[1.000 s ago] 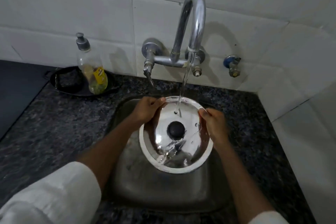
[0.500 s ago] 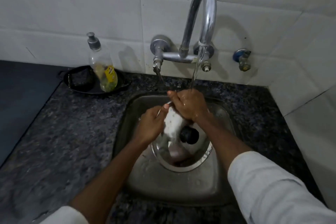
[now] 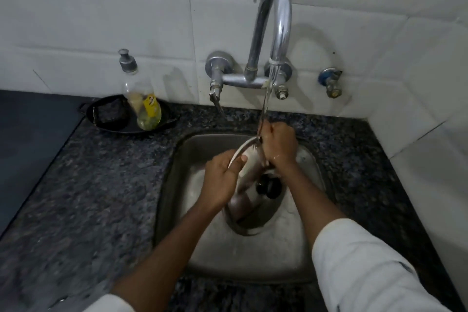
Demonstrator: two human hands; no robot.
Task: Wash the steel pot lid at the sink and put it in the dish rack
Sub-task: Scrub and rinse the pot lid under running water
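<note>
Steel pot lid tilted under the tap for runoff; left hand grips its rim, right hand clasps the top edge.

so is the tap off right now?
No, a stream of water runs from the faucet onto the right hand at the lid.

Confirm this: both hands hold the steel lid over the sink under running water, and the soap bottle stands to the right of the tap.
Wrong on one count. In the head view the soap bottle stands left of the tap, in a black dish. Otherwise correct: left hand and right hand hold the lid over the sink, water running.
</note>
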